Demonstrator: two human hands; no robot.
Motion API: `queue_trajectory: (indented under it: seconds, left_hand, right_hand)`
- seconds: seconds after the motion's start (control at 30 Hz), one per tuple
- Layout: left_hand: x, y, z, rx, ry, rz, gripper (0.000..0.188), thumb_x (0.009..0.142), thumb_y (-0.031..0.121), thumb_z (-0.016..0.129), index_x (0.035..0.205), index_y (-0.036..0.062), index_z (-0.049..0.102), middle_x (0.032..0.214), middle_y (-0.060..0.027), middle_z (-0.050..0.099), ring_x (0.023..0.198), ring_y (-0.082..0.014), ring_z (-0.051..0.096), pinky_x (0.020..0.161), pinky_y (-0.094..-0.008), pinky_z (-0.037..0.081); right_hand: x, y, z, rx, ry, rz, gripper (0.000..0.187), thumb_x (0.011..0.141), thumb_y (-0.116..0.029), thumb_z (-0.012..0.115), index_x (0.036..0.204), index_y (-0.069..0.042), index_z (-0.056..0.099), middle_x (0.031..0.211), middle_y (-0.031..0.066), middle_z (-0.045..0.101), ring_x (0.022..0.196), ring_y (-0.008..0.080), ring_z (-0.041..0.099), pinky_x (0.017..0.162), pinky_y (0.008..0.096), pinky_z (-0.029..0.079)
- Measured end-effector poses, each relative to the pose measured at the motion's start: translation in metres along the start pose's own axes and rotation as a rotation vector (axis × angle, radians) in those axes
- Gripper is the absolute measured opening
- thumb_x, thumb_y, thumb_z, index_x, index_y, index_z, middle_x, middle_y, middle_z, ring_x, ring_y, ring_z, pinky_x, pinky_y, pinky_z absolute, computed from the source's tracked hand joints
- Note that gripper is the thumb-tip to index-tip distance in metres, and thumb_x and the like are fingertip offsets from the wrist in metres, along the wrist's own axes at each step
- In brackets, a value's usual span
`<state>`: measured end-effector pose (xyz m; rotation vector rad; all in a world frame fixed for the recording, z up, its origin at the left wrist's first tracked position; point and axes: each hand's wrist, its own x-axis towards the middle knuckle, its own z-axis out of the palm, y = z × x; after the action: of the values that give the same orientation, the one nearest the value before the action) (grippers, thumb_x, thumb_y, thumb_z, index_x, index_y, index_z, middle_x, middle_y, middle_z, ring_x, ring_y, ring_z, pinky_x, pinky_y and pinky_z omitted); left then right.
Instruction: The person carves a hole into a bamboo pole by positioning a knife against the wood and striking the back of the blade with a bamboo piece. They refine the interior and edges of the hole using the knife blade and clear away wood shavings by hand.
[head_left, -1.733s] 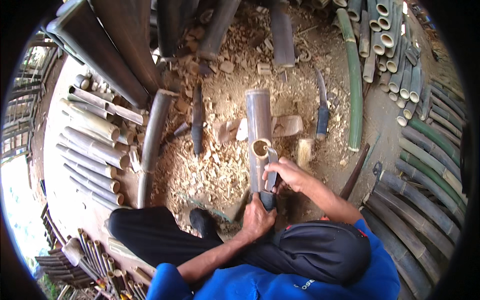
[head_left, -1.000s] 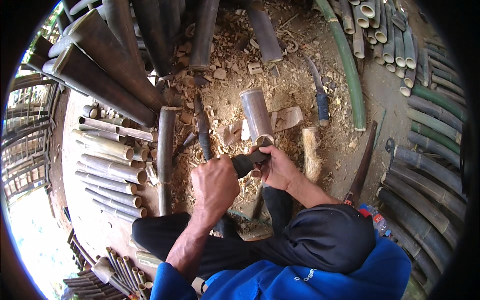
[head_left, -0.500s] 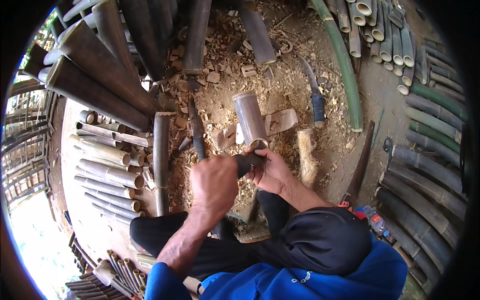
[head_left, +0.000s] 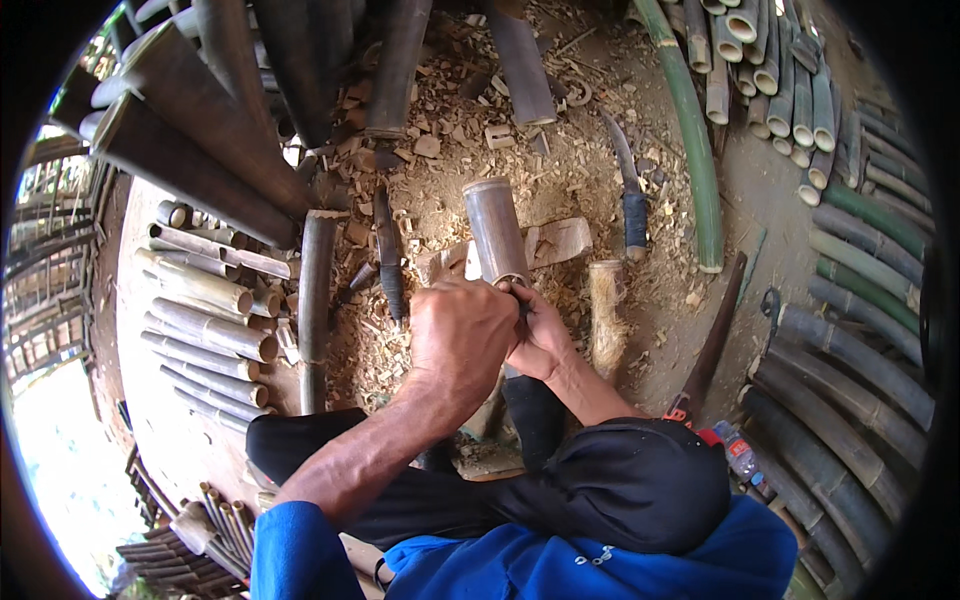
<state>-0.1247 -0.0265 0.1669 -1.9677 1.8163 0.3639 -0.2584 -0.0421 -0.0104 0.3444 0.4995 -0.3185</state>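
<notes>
At the near part of a bamboo tube (head_left: 494, 228) lying across a wooden block (head_left: 560, 242), clenches the left hand (head_left: 460, 322), contents hidden, beside the right hand (head_left: 541, 337), grasp impossible to tell, with a knife (head_left: 634, 205) farther right among wood chips (head_left: 427, 148).

- Beyond the far end of the upright-leaning bamboo tube (head_left: 492, 220), chip-strewn ground (head_left: 545, 185) gives a low passage, bounded farther off by two dark bamboo lengths (head_left: 522, 70).
- The notched wooden block (head_left: 562, 242) bars a ground-level sweep across the tube's left and right sides.
- Left, the dark-handled knife (head_left: 391, 280) narrows the approach; a gap separates it from the long bamboo length (head_left: 315, 280).
- Right, the frayed pale billet (head_left: 606, 312) stands near the right hand (head_left: 543, 338); open ground runs between billet and long dark tool (head_left: 716, 335).
- Near side, the left forearm (head_left: 385, 440) and right knee (head_left: 640, 485) block entry.
</notes>
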Motion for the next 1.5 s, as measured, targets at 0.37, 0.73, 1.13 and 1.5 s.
queue_trajectory:
  seconds: [0.37, 0.73, 1.13, 1.5]
  left_hand:
    - [-0.082, -0.014, 0.086, -0.463, -0.112, -0.114, 0.021, 0.079, 0.009, 0.064, 0.096, 0.0, 0.054, 0.087, -0.016, 0.066, 0.079, -0.0315, 0.07, 0.066, -0.0431, 0.056]
    - [-0.026, -0.079, 0.108, -0.926, -0.578, -0.075, 0.042, 0.067, 0.026, 0.08, 0.093, -0.0054, 0.07, 0.086, -0.0221, 0.072, 0.081, -0.0329, 0.072, 0.074, -0.0412, 0.057]
    - [-0.076, 0.041, 0.139, -0.877, -0.237, -0.227, 0.027, 0.08, 0.017, 0.066, 0.095, -0.0038, 0.059, 0.078, -0.0236, 0.07, 0.075, -0.0363, 0.073, 0.068, -0.0468, 0.059]
    - [-0.049, -0.042, 0.113, -0.782, -0.441, -0.092, 0.018, 0.072, 0.01, 0.066, 0.082, -0.0049, 0.066, 0.083, -0.0249, 0.07, 0.085, -0.0402, 0.071, 0.077, -0.0488, 0.056]
  right_hand:
    - [-0.04, 0.013, -0.003, -0.482, 0.14, 0.13, 0.031, 0.103, -0.022, 0.052, 0.123, 0.002, 0.058, 0.104, 0.0169, 0.07, 0.081, 0.0242, 0.072, 0.071, 0.032, 0.063]
    - [-0.013, 0.009, 0.02, -0.389, 0.333, 0.152, 0.022, 0.098, -0.013, 0.054, 0.105, 0.006, 0.061, 0.094, 0.0198, 0.07, 0.086, 0.0299, 0.073, 0.08, 0.0412, 0.063]
    - [-0.035, -0.03, 0.0, -0.844, 0.25, 0.227, 0.029, 0.1, -0.025, 0.055, 0.11, 0.0, 0.063, 0.1, 0.0172, 0.071, 0.08, 0.0229, 0.072, 0.066, 0.0359, 0.063]
    - [-0.032, 0.008, 0.005, -0.513, 0.297, 0.159, 0.027, 0.1, -0.018, 0.054, 0.112, 0.005, 0.063, 0.097, 0.0178, 0.071, 0.084, 0.0293, 0.073, 0.077, 0.0417, 0.063]
